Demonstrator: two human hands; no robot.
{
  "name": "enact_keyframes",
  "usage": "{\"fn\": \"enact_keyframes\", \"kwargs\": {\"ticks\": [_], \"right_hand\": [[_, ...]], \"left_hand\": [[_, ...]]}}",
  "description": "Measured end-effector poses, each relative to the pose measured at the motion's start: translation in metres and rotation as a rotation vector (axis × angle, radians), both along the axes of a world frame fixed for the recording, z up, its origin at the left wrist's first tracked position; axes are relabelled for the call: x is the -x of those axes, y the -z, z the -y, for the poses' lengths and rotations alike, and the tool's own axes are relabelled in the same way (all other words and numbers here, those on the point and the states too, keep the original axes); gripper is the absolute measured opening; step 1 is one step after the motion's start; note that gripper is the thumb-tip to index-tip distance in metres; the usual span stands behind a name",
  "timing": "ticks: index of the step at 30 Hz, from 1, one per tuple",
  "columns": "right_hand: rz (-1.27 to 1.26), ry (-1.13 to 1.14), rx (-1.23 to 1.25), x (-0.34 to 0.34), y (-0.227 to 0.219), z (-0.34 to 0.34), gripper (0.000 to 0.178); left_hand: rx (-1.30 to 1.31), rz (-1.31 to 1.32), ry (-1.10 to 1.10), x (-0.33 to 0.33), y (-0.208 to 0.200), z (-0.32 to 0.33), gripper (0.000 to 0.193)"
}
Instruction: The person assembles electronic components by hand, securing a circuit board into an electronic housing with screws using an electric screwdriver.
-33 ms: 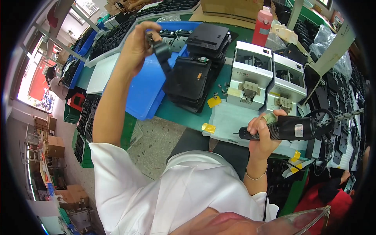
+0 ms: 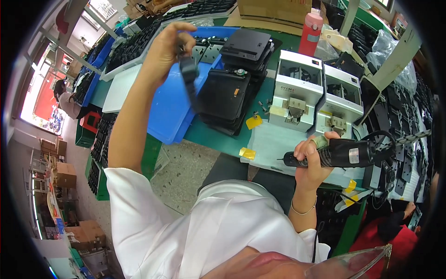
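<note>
In my raised left hand [image 2: 168, 52] is a dark, bracket-like part [image 2: 188, 74], pinched at its upper end and smeared by motion. It hangs over a blue tray [image 2: 167, 111], close to a stack of flat black panels [image 2: 222, 95]. My right hand [image 2: 312, 157] is wrapped round a black electric screwdriver [image 2: 350, 153], whose bit points left above white sheeting on the table. Just beyond that hand stand two silver-white screw feeder machines [image 2: 297, 74], [image 2: 343, 88] side by side.
A pink bottle [image 2: 311, 32] stands behind the feeders. Loose small parts [image 2: 265, 106] and yellow tape pieces [image 2: 254, 122] lie left of them. More black parts fill a blue bin [image 2: 211, 45] at the back. Another person's red clothing [image 2: 385, 239] shows at lower right.
The dark part in my left hand has swung slightly lower and to the left. My right hand and the screwdriver stay nearly still.
</note>
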State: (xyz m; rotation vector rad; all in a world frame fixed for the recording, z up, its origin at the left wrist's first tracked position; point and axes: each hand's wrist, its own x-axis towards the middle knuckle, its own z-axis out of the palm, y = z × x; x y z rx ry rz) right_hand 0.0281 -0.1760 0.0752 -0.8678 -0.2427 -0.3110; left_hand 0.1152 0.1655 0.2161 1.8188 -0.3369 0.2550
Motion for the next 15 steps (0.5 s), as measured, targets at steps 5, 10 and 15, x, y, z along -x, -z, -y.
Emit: {"fn": "enact_keyframes", "kwargs": {"ticks": [5, 10, 15], "right_hand": [[-0.078, 0.119, 0.071, 0.0, 0.012, 0.002, 0.041], [-0.136, 0.159, 0.098, 0.001, 0.015, 0.007, 0.041], [-0.145, 0.145, 0.053, -0.002, 0.02, 0.015, 0.045]], "left_hand": [[-0.85, 0.023, -0.063, -0.012, -0.015, 0.055, 0.051], [-1.178, 0.251, 0.009, -0.027, 0.022, 0.072, 0.065], [-1.193, 0.265, -0.006, -0.034, 0.049, 0.072, 0.064]]}}
